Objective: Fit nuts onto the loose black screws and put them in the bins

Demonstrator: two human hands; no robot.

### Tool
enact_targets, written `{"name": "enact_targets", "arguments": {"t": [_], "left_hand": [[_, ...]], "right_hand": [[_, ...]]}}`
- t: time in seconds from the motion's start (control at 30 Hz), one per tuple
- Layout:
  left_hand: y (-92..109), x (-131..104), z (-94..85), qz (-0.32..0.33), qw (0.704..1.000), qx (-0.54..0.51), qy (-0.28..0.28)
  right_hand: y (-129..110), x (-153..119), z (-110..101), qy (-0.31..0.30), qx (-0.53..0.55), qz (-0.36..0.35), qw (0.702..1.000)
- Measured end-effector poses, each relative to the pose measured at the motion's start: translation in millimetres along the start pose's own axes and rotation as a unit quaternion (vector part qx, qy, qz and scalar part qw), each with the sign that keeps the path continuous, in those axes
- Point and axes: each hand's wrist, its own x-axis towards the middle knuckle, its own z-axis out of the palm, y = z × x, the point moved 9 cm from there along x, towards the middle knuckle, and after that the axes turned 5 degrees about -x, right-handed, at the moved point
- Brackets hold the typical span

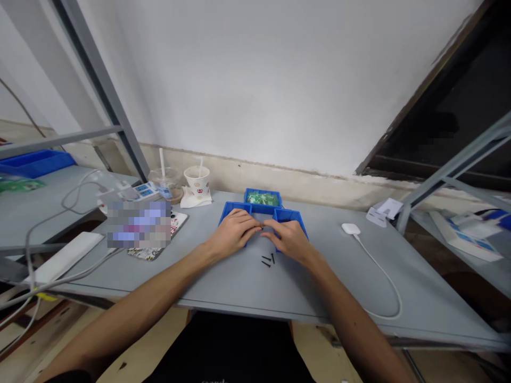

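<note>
Your left hand (233, 231) and right hand (288, 239) rest palm down on the grey table (327, 276), fingertips meeting between them. The fingers of each hand are curled and pressed close together, and they seem to pinch something small where they meet, but it is too tiny and too covered by the fingertips to make out. Just in front of your hands, nearer to you, about 3 short dark screws (267, 260) lie loose on the table; their exact count is hard to tell.

Your hands cover the near parts of 2 blue bins (287, 215), so you cannot see what they hold. A 3rd blue bin (262, 194) behind them shows green parts (262, 199) inside, too small to identify.

To your right, a white puck-shaped device (350, 229) lies well apart from the hands, its cable (383, 276) looping toward the table's near edge. To your left stand a paper cup (197, 180) and a clear plastic cup (165, 182), each with a straw. A blurred patch hides what lies on the patterned pad (154, 250). A blue tray (35, 162) on the left bench is cut off by the frame edge.
</note>
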Motion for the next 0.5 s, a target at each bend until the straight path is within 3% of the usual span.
{"name": "enact_targets", "arguments": {"t": [0.23, 0.33, 0.5], "left_hand": [[-0.6, 0.1, -1.3, -0.001, 1.0, -0.001, 0.005], [-0.8, 0.2, -2.8, 0.0, 1.0, 0.008, 0.006], [7.3, 0.1, 4.3, 0.035, 0.998, 0.036, -0.032]], "right_hand": [[-4.9, 2.8, -14.2, 0.026, 0.018, 0.007, 0.999], [5.7, 0.8, -38.1, 0.095, 0.036, 0.059, 0.993], [41.6, -16.7, -77.9, 0.231, 0.02, 0.178, 0.956]]}}
